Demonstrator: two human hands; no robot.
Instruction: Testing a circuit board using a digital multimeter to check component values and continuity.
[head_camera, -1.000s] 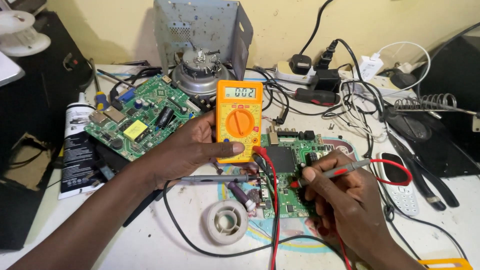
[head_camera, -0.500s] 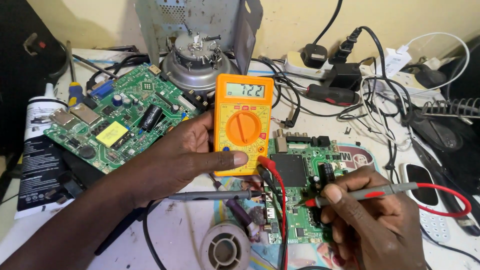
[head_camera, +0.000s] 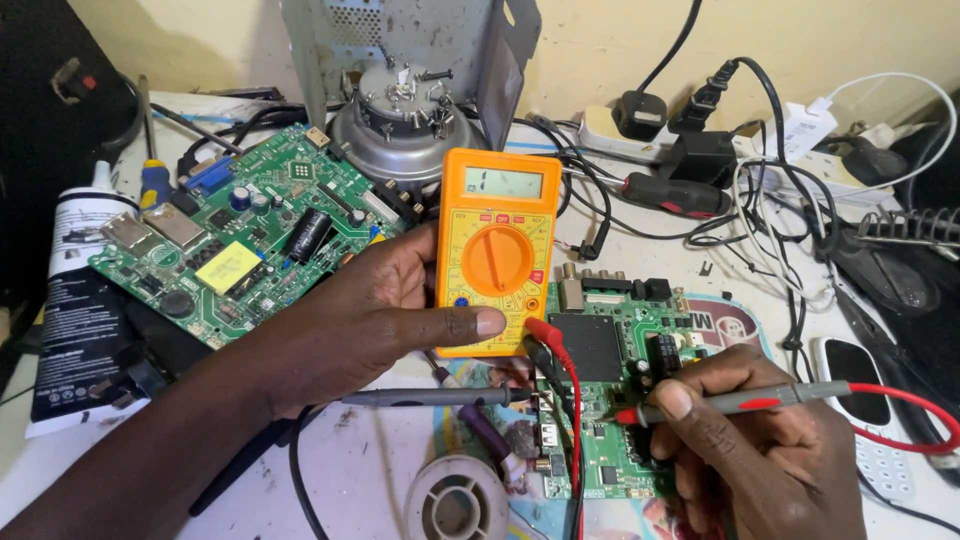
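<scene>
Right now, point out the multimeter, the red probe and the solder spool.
multimeter (head_camera: 497, 258), head view, orange dial.
red probe (head_camera: 745, 403), head view, grey shaft beside the right thumb.
solder spool (head_camera: 457, 503), head view, white top flange.

Counted on the surface: two green circuit boards, one orange multimeter, and two test probes (one black, one red). One solder spool, one white tube and two hands complete the tally.

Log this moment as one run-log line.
left hand: holds orange multimeter | right hand: holds red probe, tip on green circuit board | black probe: lies on table
</scene>
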